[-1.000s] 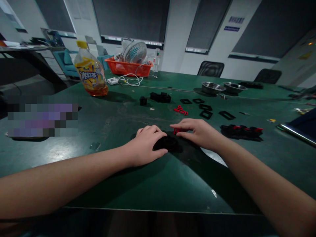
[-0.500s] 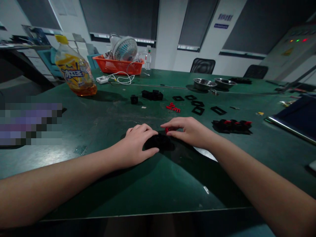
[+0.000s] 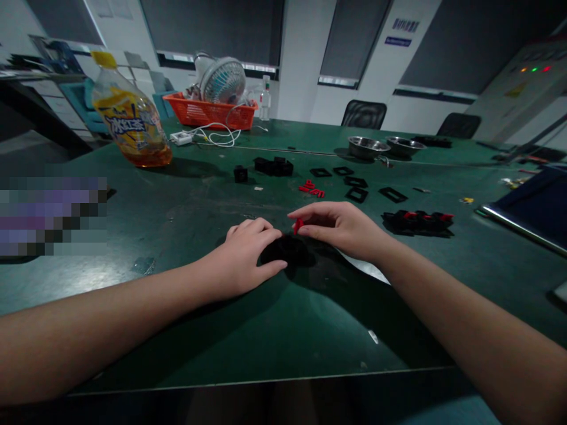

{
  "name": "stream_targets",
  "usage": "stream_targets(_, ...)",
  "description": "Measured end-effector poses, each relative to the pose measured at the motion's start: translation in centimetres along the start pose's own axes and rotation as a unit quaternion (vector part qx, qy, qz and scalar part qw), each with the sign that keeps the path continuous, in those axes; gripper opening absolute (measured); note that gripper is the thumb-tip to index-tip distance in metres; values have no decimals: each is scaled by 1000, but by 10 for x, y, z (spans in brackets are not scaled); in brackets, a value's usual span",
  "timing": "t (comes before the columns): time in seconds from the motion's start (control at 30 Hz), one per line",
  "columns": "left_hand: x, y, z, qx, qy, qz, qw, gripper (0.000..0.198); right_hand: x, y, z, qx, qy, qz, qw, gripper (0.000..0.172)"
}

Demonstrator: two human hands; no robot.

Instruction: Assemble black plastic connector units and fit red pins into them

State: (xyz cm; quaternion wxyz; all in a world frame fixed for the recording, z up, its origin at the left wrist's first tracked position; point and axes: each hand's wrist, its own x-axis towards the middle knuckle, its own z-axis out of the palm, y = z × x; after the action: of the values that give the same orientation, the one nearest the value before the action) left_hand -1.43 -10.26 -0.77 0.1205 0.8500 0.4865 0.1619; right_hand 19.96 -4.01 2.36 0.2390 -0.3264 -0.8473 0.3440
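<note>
My left hand (image 3: pixel 248 257) rests on the table with its thumb and fingers around the left side of a dark black part (image 3: pixel 290 252), whose details are lost in shadow. Between the thumb and fingertips of my right hand (image 3: pixel 334 227) is a small red plastic piece (image 3: pixel 298 225), just above the far right side of the black part. Whether the red piece touches the part I cannot tell. Several loose red pieces (image 3: pixel 311 189) lie farther back on the green table (image 3: pixel 212 354). To the right sits a black assembly with red pieces in it (image 3: pixel 417 222).
Black frames (image 3: pixel 357 195), a small black block (image 3: pixel 240 173) and a black block cluster (image 3: pixel 273 166) lie beyond my hands. Farther off stand metal bowls (image 3: pixel 367 147), an orange basket (image 3: pixel 208 112) with a fan, and a yellow-capped bottle (image 3: pixel 130 127). A white cable (image 3: pixel 217 137) lies near the basket.
My right hand has risen slightly, and more of the red piece shows between its fingertips. My left hand stays at the black part. The camera view has shifted a little.
</note>
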Motion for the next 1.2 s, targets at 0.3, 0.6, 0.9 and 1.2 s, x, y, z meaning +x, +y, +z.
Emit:
stream_targets(0.3,0,-1,1,3,5,-1,1000,32,-1,-4,6,107,-31,-12,994,27)
stream_targets(0.6,0,-1,1,-2,1,6,1000,30,-1,-6,8,6,-6,-52,999,27)
stream_targets(0.9,0,-2,1,-1,1,8,1000,30,-2,-3,9,-66,9,-120,991,27)
stream_targets(1.2,1,-3,2,0,-1,12,1000,30,-3,-2,9,-97,12,-168,981,26)
